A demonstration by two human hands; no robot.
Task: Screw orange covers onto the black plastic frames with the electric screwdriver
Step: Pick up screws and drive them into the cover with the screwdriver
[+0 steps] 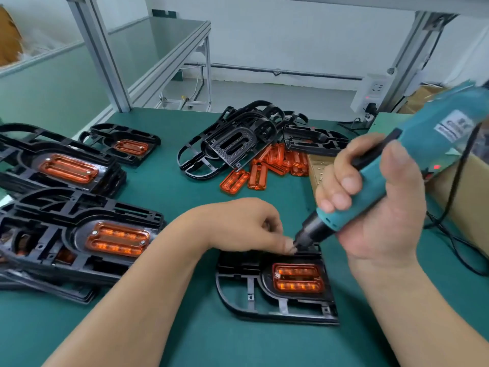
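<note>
Above ribbed orange cover (298, 280), right fingers (344, 182) around teal screwdriver (426, 144), left fingers (287, 245) pinching its black tip (307, 235)

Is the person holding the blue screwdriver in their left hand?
No, the right hand grips the electric screwdriver, while the left hand pinches at its tip.

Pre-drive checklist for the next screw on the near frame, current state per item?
1. Orange cover seated in near black frame: ok.
2. Right hand grips electric screwdriver: ok.
3. Left hand clear of bit: not ok, fingertips pinch its tip.
4. Screw on bit: cannot tell, fingers hide it.
5. Tip over a cover hole: not ok, it sits beyond the cover's far edge.
6. Cable clear of frame: ok.
</note>
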